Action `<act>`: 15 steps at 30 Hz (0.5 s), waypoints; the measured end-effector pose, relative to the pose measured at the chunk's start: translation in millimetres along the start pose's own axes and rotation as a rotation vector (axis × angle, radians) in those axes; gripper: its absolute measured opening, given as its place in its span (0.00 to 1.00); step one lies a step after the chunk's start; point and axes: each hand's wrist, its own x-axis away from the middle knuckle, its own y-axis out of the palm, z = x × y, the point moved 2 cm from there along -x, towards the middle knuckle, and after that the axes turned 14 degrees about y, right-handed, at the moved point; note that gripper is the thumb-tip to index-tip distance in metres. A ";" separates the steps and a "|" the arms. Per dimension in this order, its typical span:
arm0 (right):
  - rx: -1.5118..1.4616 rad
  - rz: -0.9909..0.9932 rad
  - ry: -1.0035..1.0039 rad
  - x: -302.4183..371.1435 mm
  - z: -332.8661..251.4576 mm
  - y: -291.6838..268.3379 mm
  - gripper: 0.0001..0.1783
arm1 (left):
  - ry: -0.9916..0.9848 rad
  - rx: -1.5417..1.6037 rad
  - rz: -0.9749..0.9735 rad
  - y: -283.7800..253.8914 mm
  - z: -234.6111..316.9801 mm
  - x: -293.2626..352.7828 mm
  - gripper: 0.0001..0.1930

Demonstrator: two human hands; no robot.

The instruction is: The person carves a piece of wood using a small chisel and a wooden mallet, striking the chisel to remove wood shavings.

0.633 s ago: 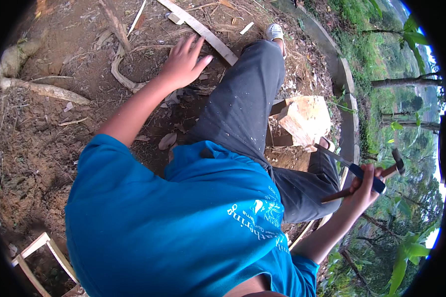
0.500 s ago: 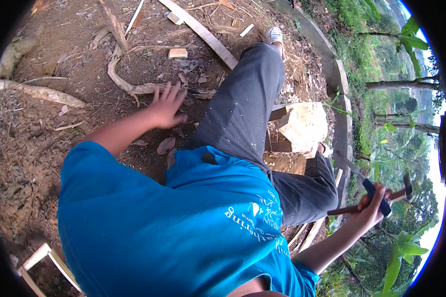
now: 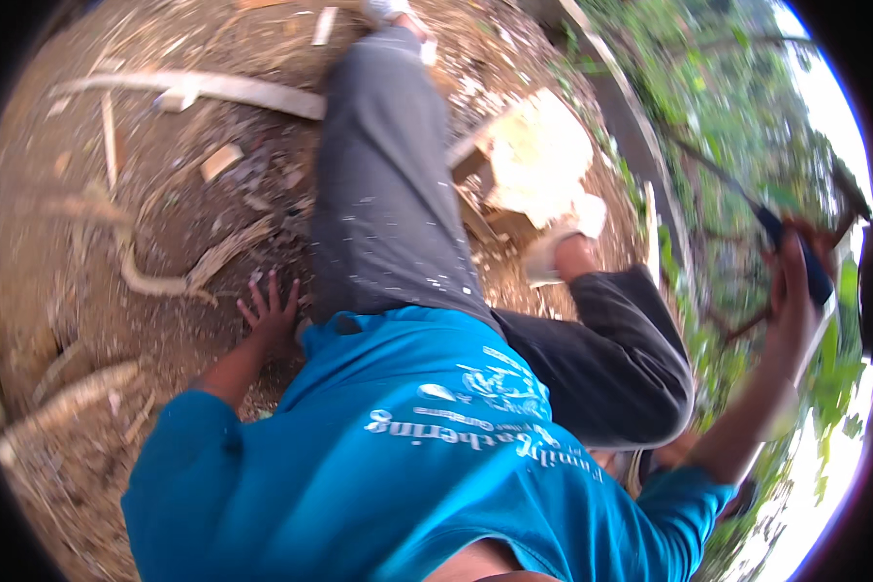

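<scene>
My left hand (image 3: 274, 318) is beside my left thigh, palm toward the brown ground, its fingers spread with nothing in them. On the right, my raised right hand (image 3: 795, 276) is closed around two tools together. One is a chisel (image 3: 770, 226) with a dark blue handle and a long thin metal blade; the other is a hammer (image 3: 851, 190), its dark head up by the rim of the picture. Between my legs stands a pale, rough-hewn wood block (image 3: 541, 155), near my bent right leg. Motion blurs the tools' edges.
A long pale board (image 3: 247, 90) lies past my left leg, with a small wood offcut (image 3: 221, 162) nearer me. A twisted root (image 3: 228, 254) lies ahead of my left hand. Wood chips litter the ground. A low concrete edge (image 3: 621, 112) borders greenery on the right.
My left hand has come down and back, close beside my hip. My right hand has risen farther right with the chisel and hammer. My view has turned, and my left leg looks straighter.
</scene>
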 end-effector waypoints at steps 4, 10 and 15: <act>-0.150 -0.179 0.116 -1.4 5.7 93.1 0.16 | -0.045 -0.371 0.411 63.4 -20.8 -30.3 0.50; -0.189 -0.391 0.113 -46.5 6.2 134.1 0.17 | -0.140 -0.082 -0.096 45.9 -30.0 -28.5 0.46; -0.317 -0.578 0.262 -81.7 27.7 167.6 0.22 | -0.183 -0.022 -0.356 -7.4 4.8 -12.0 0.42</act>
